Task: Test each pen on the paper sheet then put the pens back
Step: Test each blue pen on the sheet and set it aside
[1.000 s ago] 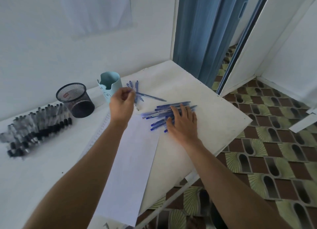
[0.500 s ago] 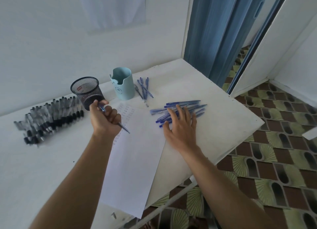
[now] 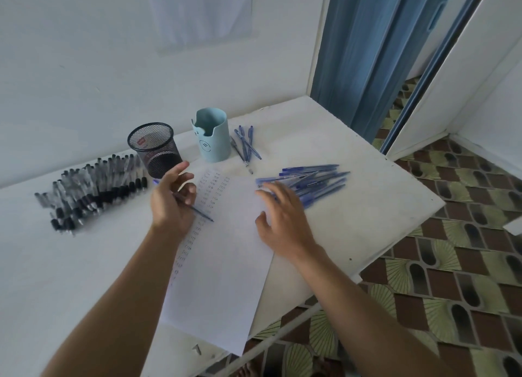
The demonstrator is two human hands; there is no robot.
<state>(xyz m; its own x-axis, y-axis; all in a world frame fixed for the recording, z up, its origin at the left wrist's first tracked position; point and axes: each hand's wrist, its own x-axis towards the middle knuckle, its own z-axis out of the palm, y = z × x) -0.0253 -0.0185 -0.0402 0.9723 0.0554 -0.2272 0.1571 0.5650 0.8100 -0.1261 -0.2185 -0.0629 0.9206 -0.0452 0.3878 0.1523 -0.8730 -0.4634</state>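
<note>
- Writing: the sheet point(image 3: 226, 263) carries columns of small blue test marks down its left part, too small for me to read. The mesh cup point(image 3: 154, 147) shows a red label I cannot read. The blue cup point(image 3: 210, 135) bears a small drawn face.
- The left grip point(image 3: 172, 207) grasps one pen point(image 3: 199, 212), fingers curled round the barrel and thumb raised.
- That pen slants over the sheet's upper left. Its tip points down-right and its rear end points up-left toward the mesh cup. I cannot tell whether the tip touches the paper.
- The right grip point(image 3: 285, 227) is released, fingers spread over the sheet's right edge, fingertips just beside the blue pile point(image 3: 316, 181).
- The pile lies on the bench point(image 3: 353, 229) right of the sheet, long axes running left-right.
- A few spare pens point(image 3: 245, 145) lie just right of the blue cup.
- Black pens point(image 3: 93, 190) lie left of the mesh cup.
</note>
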